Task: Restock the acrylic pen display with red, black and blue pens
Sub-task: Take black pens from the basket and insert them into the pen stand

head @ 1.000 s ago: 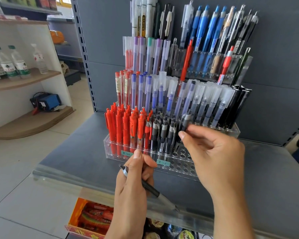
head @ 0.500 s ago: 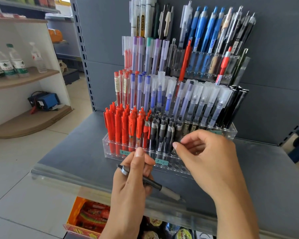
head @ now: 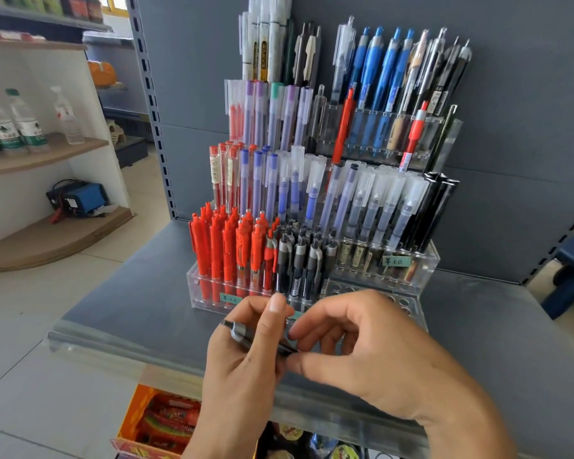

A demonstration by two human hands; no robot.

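Observation:
A tiered acrylic pen display [head: 209,298] stands on a grey shelf. Its front tier holds red pens [head: 224,246] on the left and black pens [head: 299,260] in the middle, with bare holes [head: 362,289] at the right. Blue pens [head: 375,64] fill the top tier. My left hand [head: 242,369] grips a black pen [head: 246,334] that lies slanted just in front of the display. My right hand [head: 378,356] pinches the lower end of that same pen with thumb and forefinger.
The grey shelf [head: 130,313] has a clear plastic front lip [head: 113,342]. Below it sits an orange box of snacks [head: 159,419]. To the left, a white corner unit [head: 47,154] carries water bottles and a blue device. Tiled floor lies between them.
My right hand left the black pens in the front tier and came down to the pen in my left hand. It now pinches that pen's end.

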